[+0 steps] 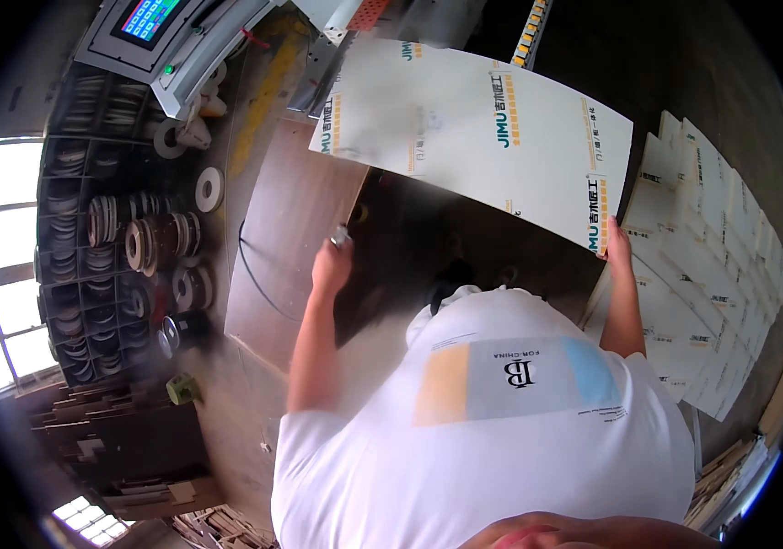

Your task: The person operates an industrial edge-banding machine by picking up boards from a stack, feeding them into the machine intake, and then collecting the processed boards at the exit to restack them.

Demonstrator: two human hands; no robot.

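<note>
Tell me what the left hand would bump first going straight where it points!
The left hand would probably meet the white panel first, perhaps passing over the brown board; depth is unclear.

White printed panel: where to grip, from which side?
Probably the near right corner, from the right. The white panel is broad and flat, with that corner jutting out over darker floor, well away from the grey machine, so its edge looks free to pinch from above and below. The right hand holds it there.
</note>
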